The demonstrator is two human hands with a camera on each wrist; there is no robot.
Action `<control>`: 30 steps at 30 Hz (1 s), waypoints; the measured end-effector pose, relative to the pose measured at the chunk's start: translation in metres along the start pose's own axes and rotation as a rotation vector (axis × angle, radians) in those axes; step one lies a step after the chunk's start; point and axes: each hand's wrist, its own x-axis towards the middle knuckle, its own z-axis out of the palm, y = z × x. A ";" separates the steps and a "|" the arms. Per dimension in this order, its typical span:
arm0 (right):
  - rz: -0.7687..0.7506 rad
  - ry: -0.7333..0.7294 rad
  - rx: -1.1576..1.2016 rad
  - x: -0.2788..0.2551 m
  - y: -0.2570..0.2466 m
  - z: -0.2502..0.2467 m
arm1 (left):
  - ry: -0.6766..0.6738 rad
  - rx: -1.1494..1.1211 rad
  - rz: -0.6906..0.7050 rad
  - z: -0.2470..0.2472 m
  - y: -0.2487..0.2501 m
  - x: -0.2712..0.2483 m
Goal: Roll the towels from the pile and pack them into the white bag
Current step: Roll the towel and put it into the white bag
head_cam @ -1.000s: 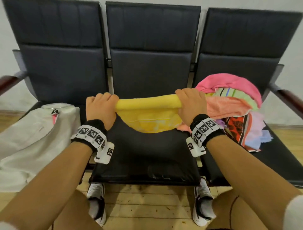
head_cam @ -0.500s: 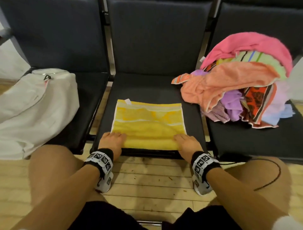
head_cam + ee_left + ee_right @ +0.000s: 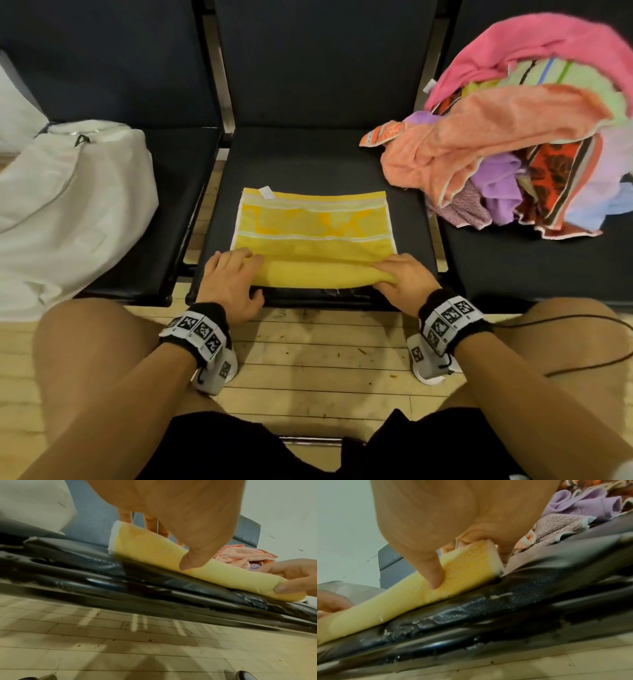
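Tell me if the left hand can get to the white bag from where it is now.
Probably yes. The white bag lies on the seat just left of the left hand, with nothing between them, but that hand is busy holding the rolled edge of the yellow towel.

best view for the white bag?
Head view: the white bag lies whole on the left seat. The left wrist view catches only a pale corner of it at upper left; the right wrist view shows a blurred whitish patch at far left.
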 end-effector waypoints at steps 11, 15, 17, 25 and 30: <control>0.090 0.077 0.103 0.007 -0.005 -0.005 | 0.038 -0.028 -0.011 0.006 -0.002 0.007; 0.009 0.229 -0.124 0.008 -0.016 0.002 | 0.108 -0.082 0.046 0.005 0.006 0.013; -0.067 0.240 -0.124 0.009 -0.027 0.007 | 0.064 -0.105 0.118 0.006 0.017 0.016; -0.131 0.212 -0.194 0.005 -0.037 0.037 | 0.026 -0.050 0.155 0.017 0.032 0.024; -0.068 0.155 -0.222 0.008 -0.041 0.022 | -0.063 -0.081 0.124 0.004 0.043 0.024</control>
